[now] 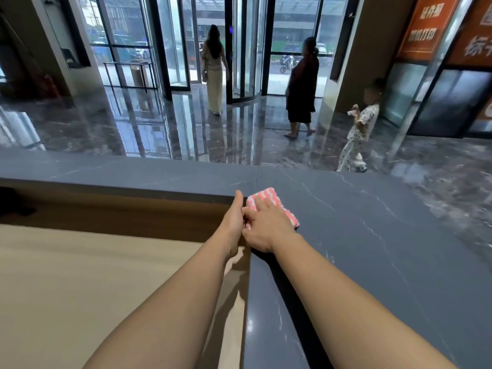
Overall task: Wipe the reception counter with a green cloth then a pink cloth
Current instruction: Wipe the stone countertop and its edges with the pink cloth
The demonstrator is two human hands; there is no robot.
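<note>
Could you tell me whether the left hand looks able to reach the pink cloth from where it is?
Probably yes: the left hand rests on the counter edge right beside the pink cloth, though the right hand covers much of it.

A folded pink-and-white striped cloth (271, 206) lies flat at the inner corner of the dark grey marble-veined reception counter (386, 235)

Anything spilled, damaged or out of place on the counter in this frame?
Nothing stands out. The right hand presses the pink cloth flat on the dark counter near its inner corner, and the left hand rests against the counter's edge. No spill or damage is visible on the surface.
</note>
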